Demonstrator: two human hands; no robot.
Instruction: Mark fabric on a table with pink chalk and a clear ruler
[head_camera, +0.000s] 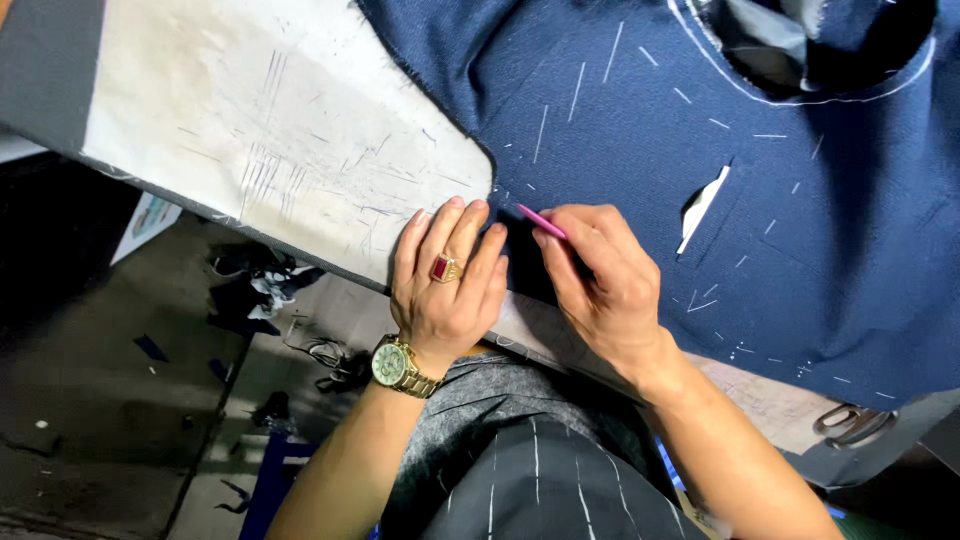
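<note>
The left hand (447, 275) lies flat, pressing the blue cloth (700, 140); the right hand (600, 275) pinches a pink chalk (541, 221). Keeping the cloth smooth should give a clean line.

Counter (270, 120): pale worn top, covered with scratches and pen marks, grey edge at upper left. Floor (90, 400) below it: dark grey, dusty, littered with fabric scraps (262, 283). Blue frame (268, 480) stands at the bottom. Light even, from overhead.
</note>
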